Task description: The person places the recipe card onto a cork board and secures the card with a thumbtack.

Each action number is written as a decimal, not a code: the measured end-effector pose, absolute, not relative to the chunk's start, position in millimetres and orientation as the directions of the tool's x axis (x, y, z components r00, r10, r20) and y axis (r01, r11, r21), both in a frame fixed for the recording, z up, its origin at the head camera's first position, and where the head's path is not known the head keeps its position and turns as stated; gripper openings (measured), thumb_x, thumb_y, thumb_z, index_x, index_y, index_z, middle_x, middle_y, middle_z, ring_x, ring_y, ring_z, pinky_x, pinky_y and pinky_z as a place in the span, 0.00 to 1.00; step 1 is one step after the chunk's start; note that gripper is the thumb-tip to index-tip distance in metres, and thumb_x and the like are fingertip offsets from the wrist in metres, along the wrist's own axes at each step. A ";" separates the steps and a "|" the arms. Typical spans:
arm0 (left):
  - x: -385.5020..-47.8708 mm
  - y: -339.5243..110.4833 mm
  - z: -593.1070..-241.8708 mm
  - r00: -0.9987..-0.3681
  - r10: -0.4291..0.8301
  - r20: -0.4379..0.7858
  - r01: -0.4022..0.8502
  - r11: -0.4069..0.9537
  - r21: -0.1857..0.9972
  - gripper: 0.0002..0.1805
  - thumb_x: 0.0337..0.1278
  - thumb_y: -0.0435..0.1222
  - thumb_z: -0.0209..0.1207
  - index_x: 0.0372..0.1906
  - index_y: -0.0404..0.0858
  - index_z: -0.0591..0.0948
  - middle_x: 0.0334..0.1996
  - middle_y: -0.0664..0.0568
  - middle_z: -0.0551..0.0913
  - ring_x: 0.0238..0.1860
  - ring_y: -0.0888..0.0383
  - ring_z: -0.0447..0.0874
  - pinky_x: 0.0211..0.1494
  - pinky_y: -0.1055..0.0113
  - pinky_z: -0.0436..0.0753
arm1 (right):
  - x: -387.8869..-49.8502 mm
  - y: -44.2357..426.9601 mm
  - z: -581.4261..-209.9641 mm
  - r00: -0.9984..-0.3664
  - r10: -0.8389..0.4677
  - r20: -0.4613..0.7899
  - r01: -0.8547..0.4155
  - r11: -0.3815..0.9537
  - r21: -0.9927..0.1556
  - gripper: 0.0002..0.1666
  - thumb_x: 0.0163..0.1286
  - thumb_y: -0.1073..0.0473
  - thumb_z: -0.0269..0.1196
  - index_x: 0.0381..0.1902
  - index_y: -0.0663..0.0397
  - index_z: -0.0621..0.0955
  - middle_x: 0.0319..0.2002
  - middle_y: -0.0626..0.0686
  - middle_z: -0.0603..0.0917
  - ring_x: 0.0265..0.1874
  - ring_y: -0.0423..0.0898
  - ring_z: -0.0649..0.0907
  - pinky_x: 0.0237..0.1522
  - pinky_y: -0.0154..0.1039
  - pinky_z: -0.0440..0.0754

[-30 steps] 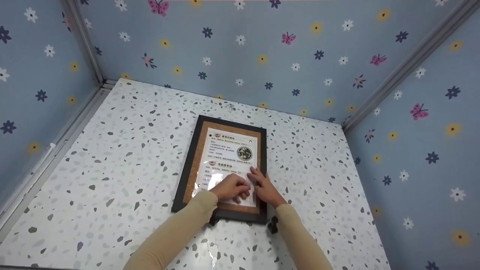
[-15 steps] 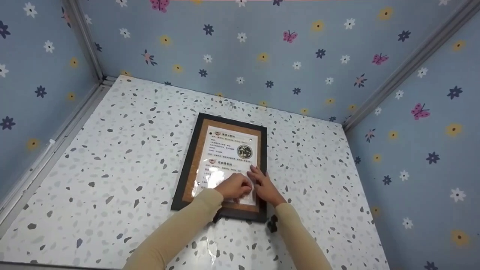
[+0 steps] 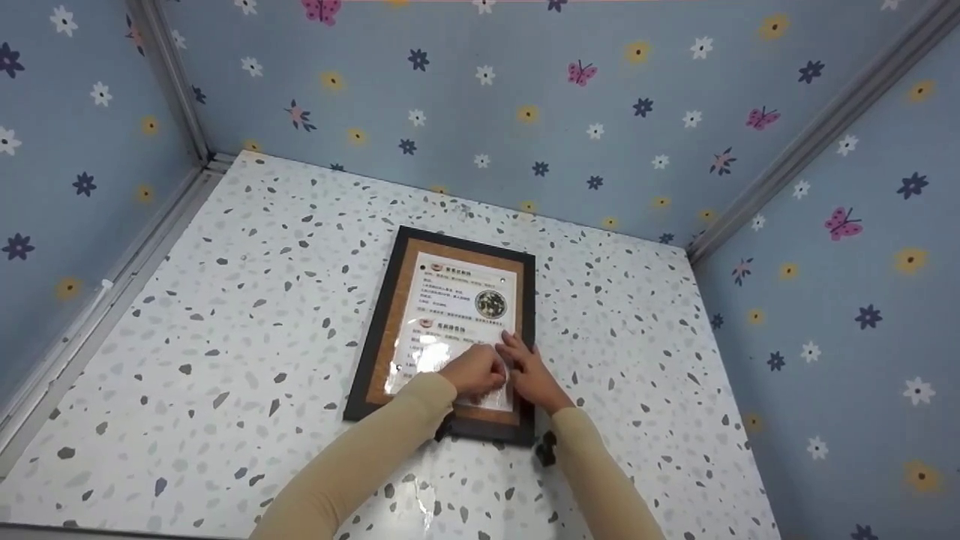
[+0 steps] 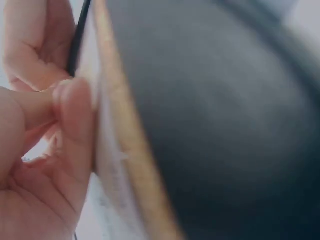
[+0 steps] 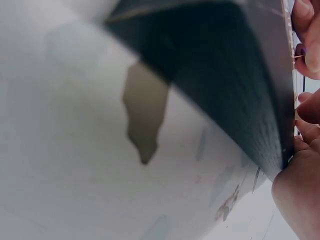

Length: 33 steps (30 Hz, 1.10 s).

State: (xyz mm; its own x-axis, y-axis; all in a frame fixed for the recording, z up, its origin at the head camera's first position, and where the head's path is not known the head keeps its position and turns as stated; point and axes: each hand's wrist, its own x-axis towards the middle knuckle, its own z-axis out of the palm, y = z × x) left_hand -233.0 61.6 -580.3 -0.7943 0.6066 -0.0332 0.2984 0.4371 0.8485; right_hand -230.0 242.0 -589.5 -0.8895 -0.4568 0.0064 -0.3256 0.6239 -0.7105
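A black-framed cork board (image 3: 386,337) lies on the speckled table, bearing a printed recipe sheet (image 3: 450,300) with a round food photo. Small pins (image 3: 422,267) show at the sheet's top corners and lower left. Over its lower right part, my left hand (image 3: 477,371) pinches a small push pin (image 5: 303,51) with thumb and fingers; a thin needle shows in the right wrist view, pointing to the board. My right hand (image 3: 531,371) rests beside it on the board's right edge, fingers fairly straight. From above, the hands hide the pin.
Blue flower-patterned panels (image 3: 480,90) enclose the speckled white table (image 3: 262,300) at the back and both sides. Grey metal rails (image 3: 817,135) run along the panel corners. A black wrist device (image 3: 546,448) sits by the right wrist.
My left hand has shifted slightly to the right, closer to the right hand, and turned so fewer of its fingers show. The right hand and the board stay in place.
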 end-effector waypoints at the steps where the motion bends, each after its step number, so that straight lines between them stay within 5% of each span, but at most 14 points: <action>1: -233.6 61.6 -579.1 -0.792 0.609 -0.046 0.296 0.448 0.843 0.10 0.52 0.23 0.55 0.24 0.33 0.85 0.12 0.59 0.74 0.08 0.66 0.71 0.16 0.72 0.74 | -229.7 241.9 -589.5 -0.887 -0.461 0.010 -0.332 0.623 -0.708 0.31 0.63 0.75 0.51 0.66 0.68 0.72 0.73 0.62 0.61 0.75 0.59 0.54 0.71 0.61 0.36; 33: -239.9 64.1 -574.0 -0.797 0.594 -0.108 0.283 0.527 0.802 0.07 0.50 0.27 0.63 0.21 0.36 0.86 0.13 0.55 0.80 0.09 0.65 0.71 0.15 0.72 0.72 | -230.5 241.8 -590.0 -0.882 -0.470 0.005 -0.350 0.649 -0.676 0.32 0.63 0.75 0.50 0.67 0.66 0.71 0.74 0.63 0.60 0.75 0.60 0.53 0.71 0.62 0.35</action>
